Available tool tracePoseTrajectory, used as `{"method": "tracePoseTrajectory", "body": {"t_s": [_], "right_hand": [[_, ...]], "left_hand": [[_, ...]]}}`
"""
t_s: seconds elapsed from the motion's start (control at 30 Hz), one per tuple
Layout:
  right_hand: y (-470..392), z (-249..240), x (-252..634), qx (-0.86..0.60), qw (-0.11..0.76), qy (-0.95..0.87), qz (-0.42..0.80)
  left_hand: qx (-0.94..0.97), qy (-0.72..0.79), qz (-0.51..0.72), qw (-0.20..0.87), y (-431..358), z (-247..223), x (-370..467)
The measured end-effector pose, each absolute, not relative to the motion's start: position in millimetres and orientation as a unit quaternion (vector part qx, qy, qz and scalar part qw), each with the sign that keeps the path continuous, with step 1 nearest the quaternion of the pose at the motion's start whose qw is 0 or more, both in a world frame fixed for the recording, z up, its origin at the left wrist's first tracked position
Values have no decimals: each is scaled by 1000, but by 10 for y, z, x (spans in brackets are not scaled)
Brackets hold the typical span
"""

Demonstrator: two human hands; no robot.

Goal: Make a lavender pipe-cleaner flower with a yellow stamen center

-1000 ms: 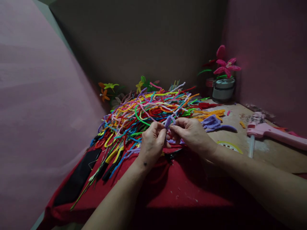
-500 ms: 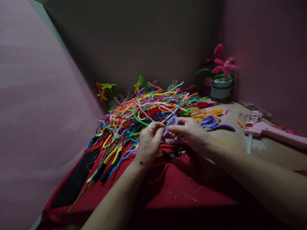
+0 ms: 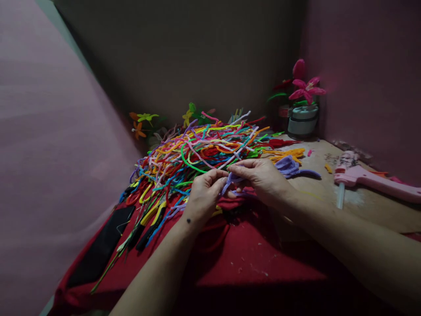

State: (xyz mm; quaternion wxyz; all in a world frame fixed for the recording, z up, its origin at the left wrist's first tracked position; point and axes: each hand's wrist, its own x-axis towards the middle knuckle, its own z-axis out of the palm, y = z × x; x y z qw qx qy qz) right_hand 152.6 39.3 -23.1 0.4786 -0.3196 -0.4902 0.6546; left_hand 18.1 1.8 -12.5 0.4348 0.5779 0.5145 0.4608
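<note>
The fingers of your left hand [image 3: 204,191] and right hand [image 3: 265,175] grip the purple pipe cleaner [image 3: 228,184] in front of the multicoloured pile [image 3: 210,145]; two-point holding probably steadies the pliable strand.

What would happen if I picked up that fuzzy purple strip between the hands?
The purple strip would probably feel light, because it looks thin. It is likely bendy, since it curves in the air. Its fuzzy surface probably makes it less slippery.

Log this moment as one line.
left hand: pinching purple strip | right hand: holding same strip | pink glue gun: on board
</note>
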Motion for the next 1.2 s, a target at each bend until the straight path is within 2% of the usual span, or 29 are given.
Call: {"method": "tracePoseTrajectory", "body": {"t_s": [0.17,0.43,0.6,0.67,0.9,1.07,1.2], "right_hand": [[398,-237,1524,-304,469,-497,664],[376,-213,1522,-313,521,-525,596],[387,-259,1526,-303,514,-533,600],[395,-278,1524,-293,503,-537,610],[425,-246,1542,-283,488,-535,629],[415,-191,1562,-330,518,-534,581],[379,-174,1547,-357,542,-518,556]], "left_hand": [[578,538,432,437,12,-98,177],[584,557,352,473,7,8,94],[640,563,379,360,16,20,87],[660,537,395,345,20,0,99],[603,560,395,408,16,-30,126],[561,556,393,471,-3,2,103],[560,557,399,466,-15,-18,118]]}}
